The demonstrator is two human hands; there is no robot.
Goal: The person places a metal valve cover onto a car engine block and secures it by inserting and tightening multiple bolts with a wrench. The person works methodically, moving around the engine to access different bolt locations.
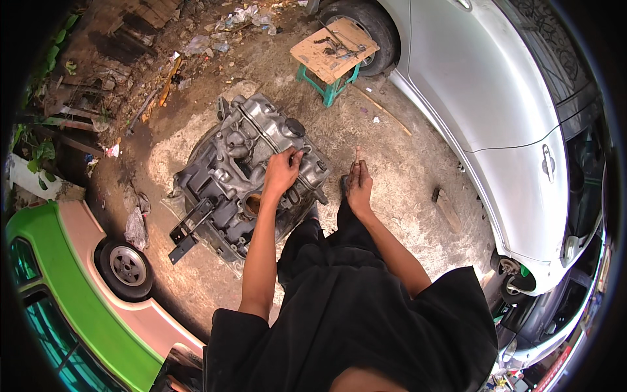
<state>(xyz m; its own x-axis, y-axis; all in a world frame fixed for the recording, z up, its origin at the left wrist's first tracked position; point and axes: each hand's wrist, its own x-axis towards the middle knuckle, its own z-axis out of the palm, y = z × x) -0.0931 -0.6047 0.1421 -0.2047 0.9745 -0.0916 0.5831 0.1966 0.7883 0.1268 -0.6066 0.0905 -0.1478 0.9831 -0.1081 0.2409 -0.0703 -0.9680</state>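
A grey metal car engine [225, 147] stands on the ground before me, with a black round cap [294, 127] on its ribbed top cover. Over the near end of that cover is my left hand [282, 172], its fingers curled and pinched together at the surface. Whatever they grip there is hidden. To the right of the engine, my right hand [358, 188] is closed, fingertips darkened with grime. A small slim pale piece [358, 154] sticks up from its fingertips; its kind is too small to tell.
A green stool [330, 93] with a board and metal tools on top stands by a silver car [483, 78] at right. At lower left is a green and pink car [78, 261]. A wooden block [447, 210] and a stick [385, 112] lie on the ground. Litter spreads behind.
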